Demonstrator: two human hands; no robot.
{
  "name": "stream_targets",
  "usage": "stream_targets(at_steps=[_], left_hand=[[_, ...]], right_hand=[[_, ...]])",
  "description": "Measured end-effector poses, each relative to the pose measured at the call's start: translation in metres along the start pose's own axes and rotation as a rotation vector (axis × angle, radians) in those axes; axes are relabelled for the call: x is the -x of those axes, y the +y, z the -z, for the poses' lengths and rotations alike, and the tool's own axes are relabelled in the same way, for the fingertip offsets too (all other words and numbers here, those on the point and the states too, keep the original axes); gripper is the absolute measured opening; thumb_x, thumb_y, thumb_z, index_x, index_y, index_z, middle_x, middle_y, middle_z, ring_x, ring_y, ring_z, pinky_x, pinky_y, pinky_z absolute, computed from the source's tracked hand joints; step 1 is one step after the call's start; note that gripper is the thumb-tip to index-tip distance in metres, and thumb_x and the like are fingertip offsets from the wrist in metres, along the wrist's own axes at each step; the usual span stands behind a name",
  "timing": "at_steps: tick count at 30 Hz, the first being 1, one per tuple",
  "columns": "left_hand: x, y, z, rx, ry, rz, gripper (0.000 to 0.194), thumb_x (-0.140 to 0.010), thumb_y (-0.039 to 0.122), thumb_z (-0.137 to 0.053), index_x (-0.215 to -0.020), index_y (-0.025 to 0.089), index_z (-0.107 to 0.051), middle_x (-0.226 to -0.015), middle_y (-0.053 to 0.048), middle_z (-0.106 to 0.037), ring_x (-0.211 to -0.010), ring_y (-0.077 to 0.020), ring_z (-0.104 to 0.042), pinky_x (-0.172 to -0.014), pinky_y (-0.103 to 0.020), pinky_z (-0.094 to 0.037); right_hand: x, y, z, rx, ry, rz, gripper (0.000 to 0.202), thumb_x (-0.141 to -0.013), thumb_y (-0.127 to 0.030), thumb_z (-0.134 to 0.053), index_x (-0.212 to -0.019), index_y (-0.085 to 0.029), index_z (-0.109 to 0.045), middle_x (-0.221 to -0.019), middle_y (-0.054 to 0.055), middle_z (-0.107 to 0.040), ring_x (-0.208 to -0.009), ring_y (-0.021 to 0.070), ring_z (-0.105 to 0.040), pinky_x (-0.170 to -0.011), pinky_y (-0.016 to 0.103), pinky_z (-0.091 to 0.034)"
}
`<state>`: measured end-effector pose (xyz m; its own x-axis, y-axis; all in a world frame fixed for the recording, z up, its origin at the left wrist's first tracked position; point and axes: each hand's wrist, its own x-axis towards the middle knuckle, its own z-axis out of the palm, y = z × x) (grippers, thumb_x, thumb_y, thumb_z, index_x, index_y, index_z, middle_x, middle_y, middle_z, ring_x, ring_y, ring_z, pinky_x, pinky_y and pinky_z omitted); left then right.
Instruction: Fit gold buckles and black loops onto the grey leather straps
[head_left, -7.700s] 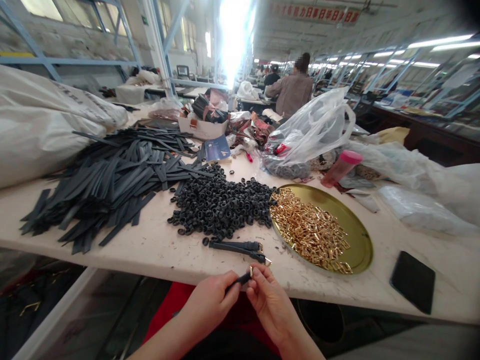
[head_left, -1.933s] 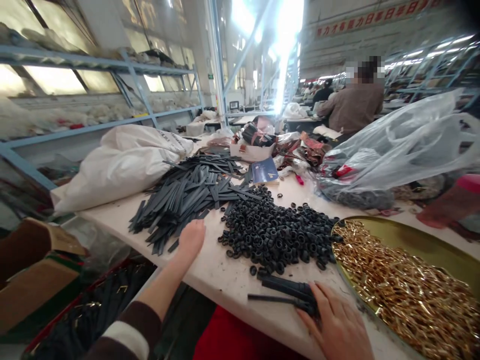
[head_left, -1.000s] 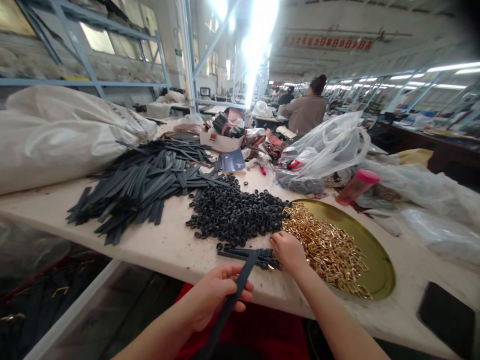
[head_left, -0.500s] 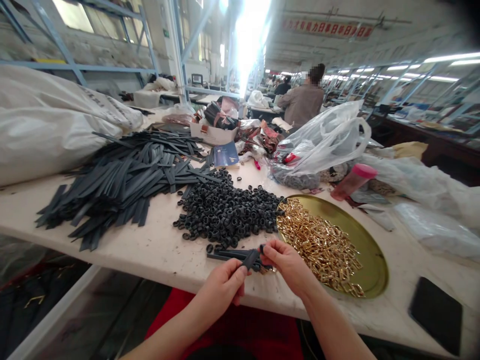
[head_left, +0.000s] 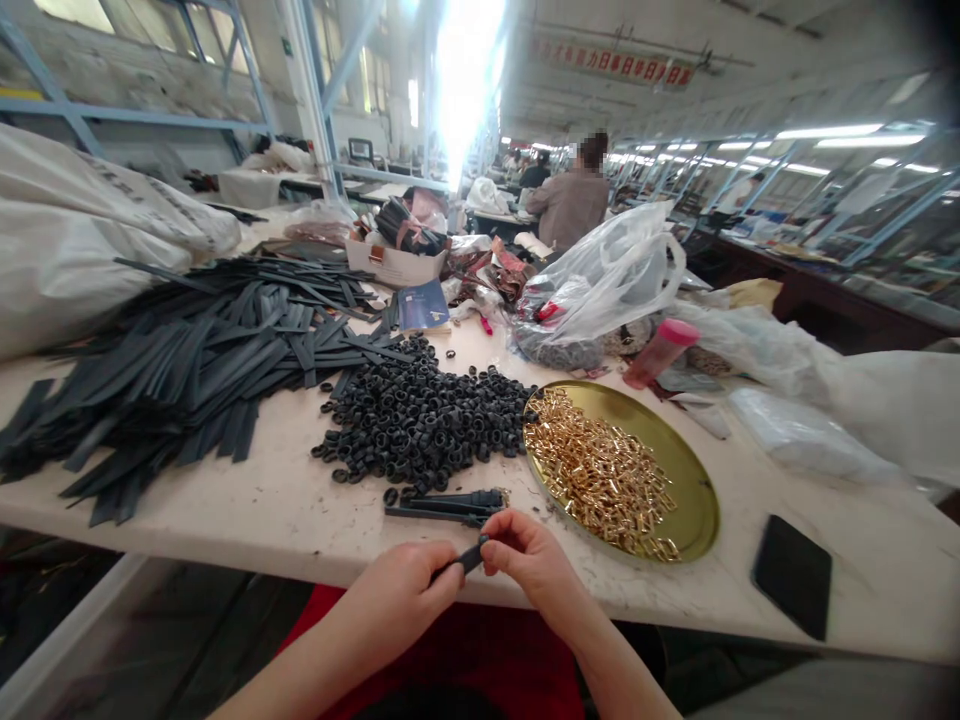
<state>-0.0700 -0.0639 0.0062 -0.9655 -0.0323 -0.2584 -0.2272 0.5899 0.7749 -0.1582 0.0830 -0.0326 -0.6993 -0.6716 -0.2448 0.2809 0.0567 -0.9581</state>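
Note:
My left hand (head_left: 409, 590) is closed around a dark strap (head_left: 471, 558) just past the table's front edge. At the strap's far end, my right hand (head_left: 521, 560) pinches a small black loop, mostly hidden by the fingertips. Just beyond my hands lies a short stack of dark straps (head_left: 442, 507), with a bit of gold metal at its right end. Behind the stack is a heap of small black loops (head_left: 420, 420). To the right, a round gold tray (head_left: 694, 480) holds many small gold buckles (head_left: 600, 475).
A big pile of loose dark straps (head_left: 172, 370) covers the table's left side, beside a white sack (head_left: 90, 240). A black phone (head_left: 793, 575) lies at right. Farther back are a blue booklet (head_left: 424, 306), a clear plastic bag (head_left: 607, 280) and a pink-lidded jar (head_left: 660, 352). A person (head_left: 574, 200) sits beyond.
Both hands have come nearer to me, off the strap stack, bringing the strap and loop along. The loop has moved from beside the strap to its end. The view has turned slightly right.

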Motion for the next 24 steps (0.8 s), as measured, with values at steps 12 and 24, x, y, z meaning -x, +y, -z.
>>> stream_targets(at_steps=[12,24], left_hand=[[0.002,-0.011,-0.019,0.6,-0.052,0.103,0.05,-0.082,0.046,-0.036,-0.124,0.018,-0.037,-0.052,0.007,-0.038,-0.043,-0.009,-0.032,-0.041,-0.018,-0.026],[-0.012,-0.024,-0.033,0.531,0.103,0.108,0.016,-0.078,0.028,-0.035,-0.074,0.018,-0.047,-0.048,0.008,-0.029,-0.047,-0.0103,-0.029,-0.045,-0.02,-0.024]], right_hand=[[-0.002,0.008,-0.002,0.192,-0.092,0.08,0.027,-0.074,-0.043,-0.057,-0.075,-0.017,-0.055,-0.058,-0.003,-0.054,-0.054,0.0108,-0.051,-0.056,0.023,-0.04],[-0.086,-0.028,0.099,1.529,0.45,-0.102,0.017,-0.076,-0.029,-0.052,-0.083,-0.013,-0.057,-0.078,0.017,-0.067,-0.077,0.0294,-0.063,-0.065,0.036,-0.042]])
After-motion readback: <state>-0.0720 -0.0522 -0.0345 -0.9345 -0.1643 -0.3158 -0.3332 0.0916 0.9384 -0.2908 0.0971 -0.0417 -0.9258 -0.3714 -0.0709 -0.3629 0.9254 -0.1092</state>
